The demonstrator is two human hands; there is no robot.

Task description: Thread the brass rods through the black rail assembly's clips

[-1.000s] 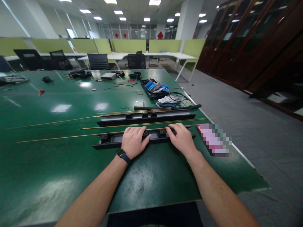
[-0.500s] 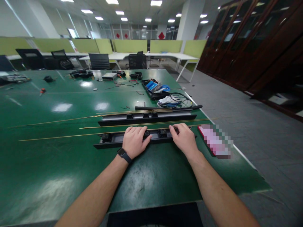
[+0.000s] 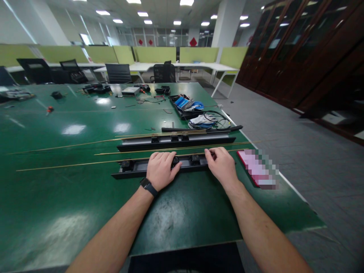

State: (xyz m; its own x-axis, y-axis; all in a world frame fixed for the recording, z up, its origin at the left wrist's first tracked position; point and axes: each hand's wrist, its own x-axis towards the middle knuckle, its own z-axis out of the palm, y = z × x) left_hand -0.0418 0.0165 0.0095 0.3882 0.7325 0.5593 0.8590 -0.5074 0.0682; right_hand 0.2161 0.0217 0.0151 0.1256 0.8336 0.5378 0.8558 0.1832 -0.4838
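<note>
My left hand (image 3: 160,168), with a dark watch (image 3: 148,185) on its wrist, is closed over the nearer black rail (image 3: 136,173), its thumb beside a black block in the channel. My right hand (image 3: 222,165) is pinched at the rail's right part, at the line of a thin golden rod (image 3: 65,165); the fingertips partly hide the contact. This rod runs along the rail's far side and reaches well past its left end. Black blocks (image 3: 195,159) sit inside the grey channel. Another golden rod (image 3: 127,152) lies just beyond.
A second black rail (image 3: 170,145) lies parallel farther off, with more golden rods behind it. A pink-red flat item (image 3: 254,168), partly blurred, is at the right. Beyond lie a black tray (image 3: 178,110), gloves (image 3: 203,120) and a looped cable on the green table (image 3: 71,212).
The near golden rod's left end has slid a little farther left. My right hand has shifted slightly right; my left hand stays in place on the rail.
</note>
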